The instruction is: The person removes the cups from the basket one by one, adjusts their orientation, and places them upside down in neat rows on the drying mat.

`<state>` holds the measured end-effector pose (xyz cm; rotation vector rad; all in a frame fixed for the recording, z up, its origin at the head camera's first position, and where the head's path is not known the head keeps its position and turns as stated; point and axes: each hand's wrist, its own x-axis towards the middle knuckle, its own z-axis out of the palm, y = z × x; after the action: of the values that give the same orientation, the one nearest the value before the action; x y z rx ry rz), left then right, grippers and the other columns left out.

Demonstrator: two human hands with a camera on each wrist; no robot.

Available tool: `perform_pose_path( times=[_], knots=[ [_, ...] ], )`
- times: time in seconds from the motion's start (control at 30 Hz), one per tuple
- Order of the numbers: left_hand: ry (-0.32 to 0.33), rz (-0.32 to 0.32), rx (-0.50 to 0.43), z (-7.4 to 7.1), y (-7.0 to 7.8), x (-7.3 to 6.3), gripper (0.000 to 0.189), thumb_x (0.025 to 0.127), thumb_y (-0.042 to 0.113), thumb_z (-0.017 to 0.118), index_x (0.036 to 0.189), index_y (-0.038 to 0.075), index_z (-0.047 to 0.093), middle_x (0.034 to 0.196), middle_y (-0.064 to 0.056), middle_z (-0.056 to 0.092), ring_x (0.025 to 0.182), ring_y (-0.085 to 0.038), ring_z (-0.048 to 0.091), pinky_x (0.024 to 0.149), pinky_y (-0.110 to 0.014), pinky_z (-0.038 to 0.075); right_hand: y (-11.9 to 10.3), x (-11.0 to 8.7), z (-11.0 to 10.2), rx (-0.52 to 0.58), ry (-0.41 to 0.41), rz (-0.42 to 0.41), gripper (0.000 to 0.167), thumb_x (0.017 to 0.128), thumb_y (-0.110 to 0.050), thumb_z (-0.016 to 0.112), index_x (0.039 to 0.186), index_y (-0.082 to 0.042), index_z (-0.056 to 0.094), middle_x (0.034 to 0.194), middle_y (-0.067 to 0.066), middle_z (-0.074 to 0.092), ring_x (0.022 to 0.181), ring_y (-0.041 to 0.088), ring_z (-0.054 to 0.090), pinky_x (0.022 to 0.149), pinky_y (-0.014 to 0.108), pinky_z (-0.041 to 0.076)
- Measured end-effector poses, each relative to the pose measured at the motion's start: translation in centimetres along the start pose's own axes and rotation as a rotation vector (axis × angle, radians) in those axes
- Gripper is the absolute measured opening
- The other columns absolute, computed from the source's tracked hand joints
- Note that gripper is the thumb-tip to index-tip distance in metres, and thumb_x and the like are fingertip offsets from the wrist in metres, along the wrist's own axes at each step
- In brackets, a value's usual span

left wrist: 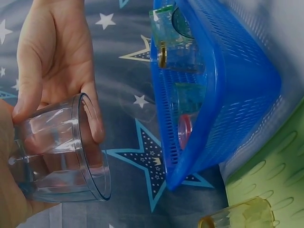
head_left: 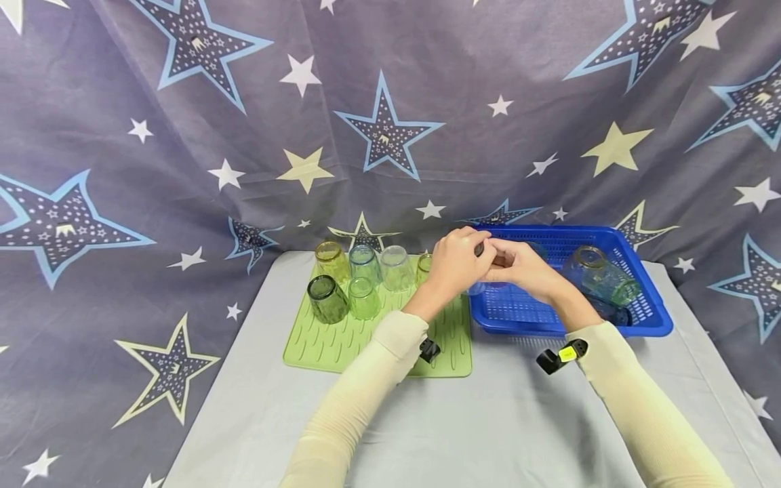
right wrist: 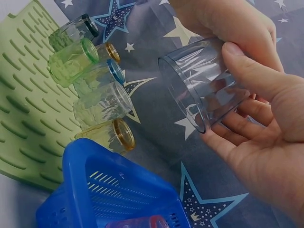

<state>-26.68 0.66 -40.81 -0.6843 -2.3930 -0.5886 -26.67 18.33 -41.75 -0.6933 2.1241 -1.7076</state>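
Both hands meet above the left part of the blue basket, around one clear, faintly blue-grey glass (left wrist: 61,152). My left hand (head_left: 457,264) grips this glass near its base. With its thumb against the side and fingers below, my right hand (head_left: 525,271) holds the same glass, as the right wrist view shows. The glass (right wrist: 204,85) lies tilted on its side in the air, its open rim away from the left palm. In the head view the hands hide most of it.
A blue basket (head_left: 573,329) at the right holds several glasses, one with a red rim (left wrist: 185,131). Left of it, a green drying mat (head_left: 329,346) carries several upside-down glasses, among them a dark green one (head_left: 327,299) and a yellow one (right wrist: 111,137). A star-patterned curtain hangs behind.
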Motion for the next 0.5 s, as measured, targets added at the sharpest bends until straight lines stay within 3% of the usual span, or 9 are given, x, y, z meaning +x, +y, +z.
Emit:
perform_pose_path(
  times=[0.23, 0.5],
  knots=[
    [-0.006, 0.009, -0.011, -0.18, -0.29, -0.05, 0.03, 0.094, 0.023, 0.058, 0.109, 0.01, 0.08, 0.105, -0.007, 0.078, 0.092, -0.023, 0.076, 0.075, -0.037, 0.062, 0.04, 0.05, 0.16, 0.026, -0.001, -0.005, 0.064, 0.094, -0.004, 0.07, 0.152, 0.001, 0.043, 0.124, -0.012, 0.068, 0.112, 0.007, 0.068, 0.091, 0.03, 0.06],
    [0.031, 0.027, 0.002, -0.5, -0.96, -0.58, 0.029, 0.094, 0.021, 0.059, 0.11, 0.01, 0.08, 0.102, -0.008, 0.079, 0.087, -0.023, 0.076, 0.072, -0.035, 0.062, -0.48, -0.11, -0.5, -0.01, 0.04, -0.006, 0.062, 0.093, -0.005, 0.071, 0.15, 0.004, 0.045, 0.139, 0.007, 0.061, 0.113, 0.003, 0.066, 0.091, 0.025, 0.059]
  ],
)
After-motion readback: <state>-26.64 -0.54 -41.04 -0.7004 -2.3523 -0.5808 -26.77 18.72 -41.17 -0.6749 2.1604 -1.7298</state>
